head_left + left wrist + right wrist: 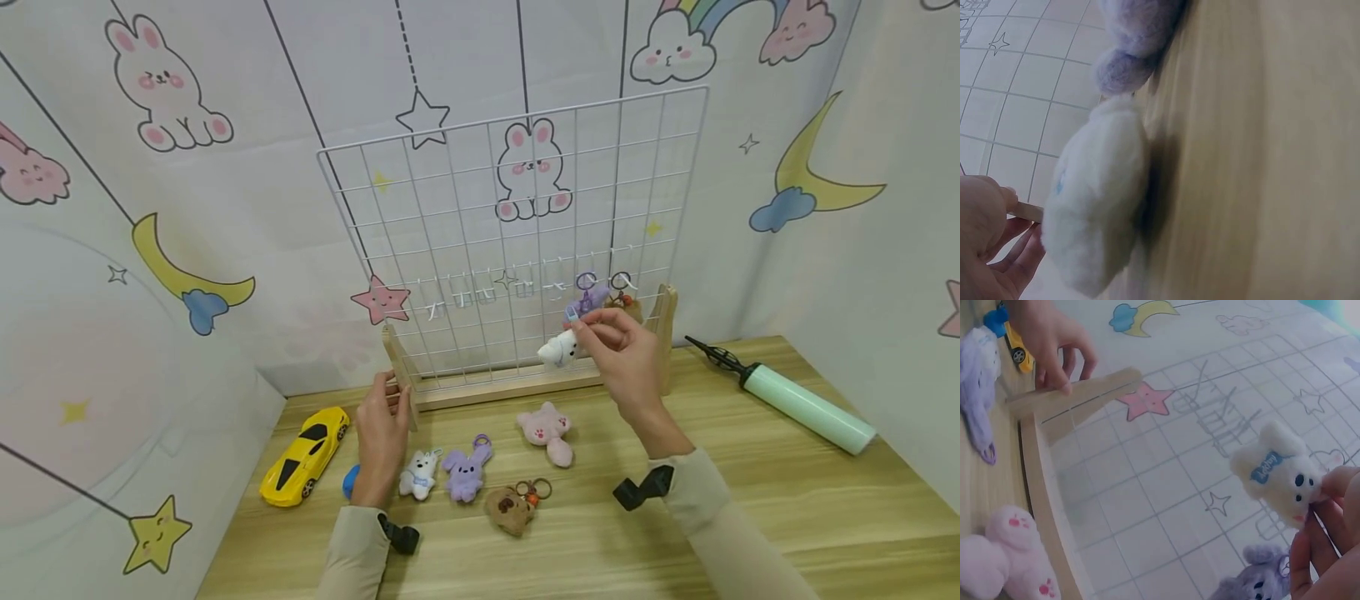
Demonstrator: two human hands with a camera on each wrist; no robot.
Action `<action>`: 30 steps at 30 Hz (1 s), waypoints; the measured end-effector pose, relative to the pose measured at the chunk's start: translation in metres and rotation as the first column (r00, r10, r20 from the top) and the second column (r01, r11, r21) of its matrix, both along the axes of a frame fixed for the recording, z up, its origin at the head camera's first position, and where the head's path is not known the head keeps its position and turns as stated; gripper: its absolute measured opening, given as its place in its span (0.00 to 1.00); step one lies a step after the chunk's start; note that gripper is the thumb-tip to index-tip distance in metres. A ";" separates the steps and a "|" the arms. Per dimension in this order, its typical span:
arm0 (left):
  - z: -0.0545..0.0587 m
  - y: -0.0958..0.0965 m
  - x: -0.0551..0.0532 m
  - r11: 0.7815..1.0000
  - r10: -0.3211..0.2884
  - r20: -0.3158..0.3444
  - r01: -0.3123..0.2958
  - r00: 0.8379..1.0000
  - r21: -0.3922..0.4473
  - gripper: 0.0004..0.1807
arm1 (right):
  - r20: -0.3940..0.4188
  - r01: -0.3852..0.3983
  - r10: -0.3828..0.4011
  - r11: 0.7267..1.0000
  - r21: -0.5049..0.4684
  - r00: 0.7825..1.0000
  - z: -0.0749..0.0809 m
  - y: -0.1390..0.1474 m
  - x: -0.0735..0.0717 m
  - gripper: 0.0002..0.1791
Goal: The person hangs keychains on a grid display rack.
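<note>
My right hand (624,358) pinches a white plush dog keychain (557,351) near its clasp, in front of the white wire grid (487,208). In the right wrist view the plush dog (1282,465) hangs tilted, with a blue bow on its chest. My left hand (381,429) grips the left wooden foot (400,371) of the grid stand, fingers and thumb on either side. Close behind the raised plush, a purple plush keychain (596,297) and a brown one (626,308) hang from grid hooks. Beside my left wrist lies another white plush dog (420,475).
On the table lie a purple bunny plush (465,475), a brown plush keychain (510,510) and a pink plush (549,432). A yellow toy car (306,457) and a blue object (350,482) are at the left. A mint-green hand pump (806,407) lies right. Several hooks (486,294) line the grid.
</note>
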State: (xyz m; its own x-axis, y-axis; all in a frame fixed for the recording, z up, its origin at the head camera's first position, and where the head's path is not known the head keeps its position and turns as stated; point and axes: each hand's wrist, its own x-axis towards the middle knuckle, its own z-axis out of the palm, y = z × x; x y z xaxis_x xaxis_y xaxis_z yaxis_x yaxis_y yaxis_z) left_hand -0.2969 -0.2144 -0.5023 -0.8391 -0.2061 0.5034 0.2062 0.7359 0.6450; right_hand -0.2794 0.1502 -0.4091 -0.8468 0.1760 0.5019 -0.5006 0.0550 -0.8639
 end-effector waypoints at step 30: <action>-0.001 -0.001 0.000 1.000 -0.004 -0.029 0.004 1.000 0.002 0.19 | 0.124 -0.046 0.061 0.992 -0.117 0.990 0.011 -0.014 -0.022 0.16</action>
State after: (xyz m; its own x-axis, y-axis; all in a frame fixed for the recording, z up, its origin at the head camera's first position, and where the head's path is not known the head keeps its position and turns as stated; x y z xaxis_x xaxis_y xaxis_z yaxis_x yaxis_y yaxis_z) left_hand -0.2966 -0.2154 -0.5031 -0.8251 -0.2041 0.5269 0.2274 0.7337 0.6403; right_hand -0.3009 0.1357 -0.3984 -0.9120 0.1782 0.3694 -0.3863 -0.0710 -0.9196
